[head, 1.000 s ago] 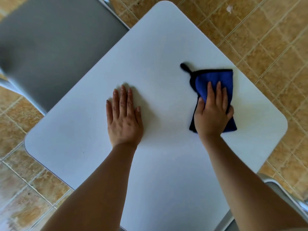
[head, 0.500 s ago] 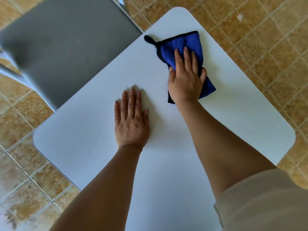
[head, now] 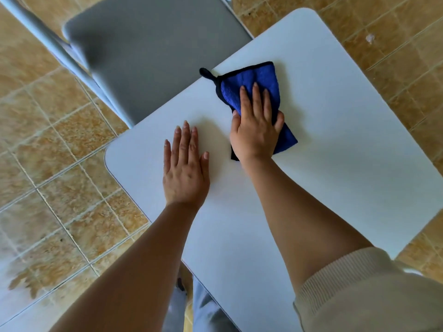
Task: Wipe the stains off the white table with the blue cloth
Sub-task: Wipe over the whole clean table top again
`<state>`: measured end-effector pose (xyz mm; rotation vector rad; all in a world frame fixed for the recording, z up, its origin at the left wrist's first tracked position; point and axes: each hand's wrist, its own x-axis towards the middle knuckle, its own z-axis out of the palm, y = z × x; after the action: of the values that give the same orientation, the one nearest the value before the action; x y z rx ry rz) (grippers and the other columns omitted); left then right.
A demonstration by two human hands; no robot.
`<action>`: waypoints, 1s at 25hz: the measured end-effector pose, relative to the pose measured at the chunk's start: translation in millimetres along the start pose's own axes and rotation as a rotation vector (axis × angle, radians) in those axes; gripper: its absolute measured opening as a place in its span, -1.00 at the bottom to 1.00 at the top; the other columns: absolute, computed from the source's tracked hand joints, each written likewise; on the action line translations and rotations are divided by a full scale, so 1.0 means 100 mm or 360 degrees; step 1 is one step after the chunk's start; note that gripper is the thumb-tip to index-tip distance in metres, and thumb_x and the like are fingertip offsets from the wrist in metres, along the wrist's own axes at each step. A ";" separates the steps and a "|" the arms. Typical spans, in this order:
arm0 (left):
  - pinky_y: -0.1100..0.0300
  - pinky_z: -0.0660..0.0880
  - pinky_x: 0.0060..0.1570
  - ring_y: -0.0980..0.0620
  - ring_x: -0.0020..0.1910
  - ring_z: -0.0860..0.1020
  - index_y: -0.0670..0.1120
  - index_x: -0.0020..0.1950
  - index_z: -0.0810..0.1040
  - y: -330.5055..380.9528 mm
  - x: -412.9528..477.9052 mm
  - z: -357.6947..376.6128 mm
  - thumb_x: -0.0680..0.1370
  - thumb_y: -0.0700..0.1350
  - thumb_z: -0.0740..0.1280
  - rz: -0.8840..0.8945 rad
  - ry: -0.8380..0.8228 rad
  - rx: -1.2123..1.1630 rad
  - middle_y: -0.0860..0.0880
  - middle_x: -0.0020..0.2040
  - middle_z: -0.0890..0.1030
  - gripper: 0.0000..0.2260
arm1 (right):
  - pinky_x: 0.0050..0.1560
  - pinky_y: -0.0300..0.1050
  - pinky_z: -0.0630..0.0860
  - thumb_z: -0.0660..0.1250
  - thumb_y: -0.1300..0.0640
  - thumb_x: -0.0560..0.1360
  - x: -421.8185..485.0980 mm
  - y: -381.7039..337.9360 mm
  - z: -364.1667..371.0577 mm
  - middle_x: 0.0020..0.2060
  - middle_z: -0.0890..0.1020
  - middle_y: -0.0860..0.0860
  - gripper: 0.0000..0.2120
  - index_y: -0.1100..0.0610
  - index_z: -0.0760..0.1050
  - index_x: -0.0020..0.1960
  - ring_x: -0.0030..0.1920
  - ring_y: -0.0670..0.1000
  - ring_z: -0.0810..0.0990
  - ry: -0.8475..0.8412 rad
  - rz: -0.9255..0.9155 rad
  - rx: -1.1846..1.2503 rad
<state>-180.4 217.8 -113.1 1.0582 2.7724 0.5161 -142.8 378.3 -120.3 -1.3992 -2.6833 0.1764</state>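
Observation:
A folded blue cloth [head: 254,80] with black trim and a small hanging loop lies on the white table [head: 347,152], close to its left edge. My right hand [head: 256,130] presses flat on the cloth's near half, fingers spread over it. Flat on the bare tabletop, just left of the cloth, rests my left hand [head: 185,168], fingers apart and holding nothing. I see no stain on the visible table surface.
A grey chair seat [head: 155,51] with a pale metal frame stands against the table's far left edge. Tan floor tiles [head: 60,152] surround the table. My trouser leg shows under the near edge.
My right hand slid the cloth from the right side to the far left of the table. The view has shifted since. The left hand stayed flat in place.

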 end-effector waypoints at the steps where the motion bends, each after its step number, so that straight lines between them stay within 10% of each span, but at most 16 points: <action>1: 0.00 -0.07 0.52 -0.04 0.56 0.05 -0.19 0.56 0.12 -0.17 -0.09 -0.05 0.66 0.01 -0.05 -0.0038 0.0012 0.0035 -0.11 0.57 0.12 -0.50 | 0.36 0.19 0.26 0.13 -0.04 0.60 -0.09 -0.13 0.03 0.53 0.31 -0.03 -0.50 -0.04 0.28 0.54 0.53 0.05 0.26 0.0002 -0.0048 0.0010; 11: 0.04 -0.09 0.53 -0.02 0.56 0.02 -0.18 0.57 0.09 -0.73 -0.35 -0.10 0.67 -0.01 0.01 -0.0191 0.0072 0.0067 -0.11 0.58 0.10 -0.50 | 0.35 0.13 0.29 0.15 -0.02 0.62 -1.29 -0.10 -0.03 0.53 0.31 -0.04 -0.52 -0.04 0.29 0.53 0.53 0.01 0.25 0.0067 -0.0416 -0.0065; 20: 0.01 -0.03 0.52 -0.02 0.56 0.04 -0.19 0.56 0.12 -0.73 -0.34 -0.09 0.66 -0.04 0.02 -0.0190 0.0083 0.0085 -0.11 0.57 0.11 -0.51 | 0.38 0.23 0.16 0.05 -0.05 0.62 -0.17 -0.02 -0.01 0.59 0.15 -0.02 -0.48 -0.06 0.16 0.58 0.58 0.03 0.10 0.0005 0.0474 -0.0030; 25: 0.00 -0.01 0.52 -0.03 0.55 0.06 -0.20 0.56 0.14 -0.74 -0.35 -0.10 0.66 -0.05 0.06 -0.0174 0.0104 0.0081 -0.13 0.56 0.13 -0.51 | 0.34 0.17 0.22 0.12 -0.05 0.58 -0.22 -0.55 0.12 0.54 0.29 -0.01 -0.49 -0.06 0.30 0.52 0.54 0.03 0.24 0.0081 0.0027 -0.0024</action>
<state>-202.9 139.9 -130.6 0.9086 2.8950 0.4772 -176.6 328.0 -124.1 -1.4115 -2.6377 0.1208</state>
